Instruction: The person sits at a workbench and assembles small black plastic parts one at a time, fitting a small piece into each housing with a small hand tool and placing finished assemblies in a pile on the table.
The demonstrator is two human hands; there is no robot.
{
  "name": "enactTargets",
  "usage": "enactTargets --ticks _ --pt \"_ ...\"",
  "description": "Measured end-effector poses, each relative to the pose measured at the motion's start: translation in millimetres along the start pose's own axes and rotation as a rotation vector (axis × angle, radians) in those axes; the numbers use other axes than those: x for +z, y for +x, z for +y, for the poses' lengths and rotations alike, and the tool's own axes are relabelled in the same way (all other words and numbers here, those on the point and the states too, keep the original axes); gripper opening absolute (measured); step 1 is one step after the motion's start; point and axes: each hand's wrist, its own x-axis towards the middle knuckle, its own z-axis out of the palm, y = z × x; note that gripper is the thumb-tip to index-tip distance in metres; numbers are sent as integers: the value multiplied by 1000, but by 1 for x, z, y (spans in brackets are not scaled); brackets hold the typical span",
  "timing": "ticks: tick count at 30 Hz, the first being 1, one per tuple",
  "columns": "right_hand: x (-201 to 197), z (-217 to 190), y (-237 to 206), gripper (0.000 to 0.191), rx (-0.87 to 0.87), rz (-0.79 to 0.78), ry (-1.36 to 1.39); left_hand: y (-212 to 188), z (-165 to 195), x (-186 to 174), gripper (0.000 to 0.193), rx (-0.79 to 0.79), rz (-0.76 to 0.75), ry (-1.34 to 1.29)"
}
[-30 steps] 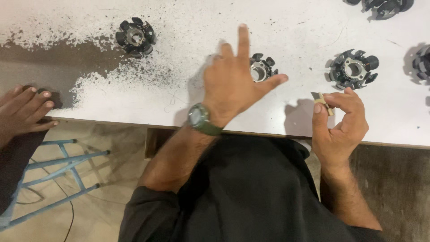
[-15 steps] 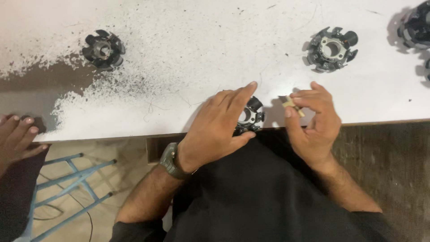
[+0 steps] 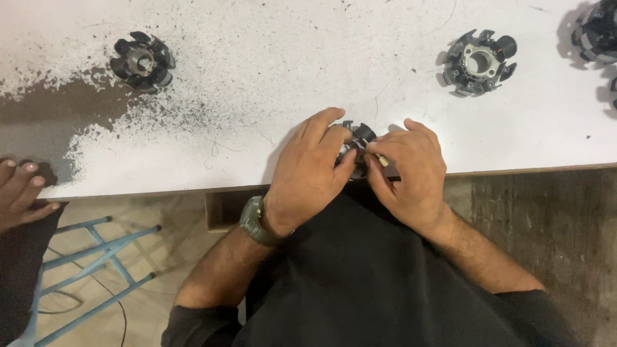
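Head view, only one. My left hand [image 3: 308,168] is curled around a small dark metal stator core with radial poles [image 3: 357,140], gripping it right at the near edge of the white painted surface [image 3: 270,77], about mid-width. Most of the core is hidden under my fingers; only a couple of black poles show between the two hands. My right hand [image 3: 411,172] is closed too, fingers pinched on a small pale stub-like piece [image 3: 381,160] that touches the core; can't tell what the piece is. Both hands meet over the core, touching each other. Olive-green wristwatch [image 3: 253,221] on my left wrist. Dark sleeves, black lap below the near edge.

On the surface, a second black stator core with a bare metal hub [image 3: 142,62] sits toward the far left, upright on its flat face, well apart from my hands. A third stator core, grey-black with copper-coloured winding on one pole [image 3: 478,62], sits toward the far right, also flat. A fourth dark core [image 3: 598,29] is cut off at the far right corner.

The white coating is worn off at the left edge, a speckled grey-brown bare patch [image 3: 45,122] showing. Another person's hand [image 3: 19,193] rests at the left near corner, fingers bent, holding nothing visible. Light blue metal frame [image 3: 90,270] stands on the floor below the left side.
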Motion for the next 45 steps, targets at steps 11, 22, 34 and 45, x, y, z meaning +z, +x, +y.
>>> enactTargets --ticks 11,22,34,45 --pt "2 2 0 35 -31 15 -43 -7 -7 11 20 -5 106 -52" --pt "-2 -1 8 31 -39 -20 -60 -4 -5 4 19 54 152 -18" --pt "-12 -9 20 25 54 -140 -47 -6 -5 13 17 6 119 -35" --pt "-10 -8 10 25 17 -62 -26 -8 -14 36 13 -22 189 4"
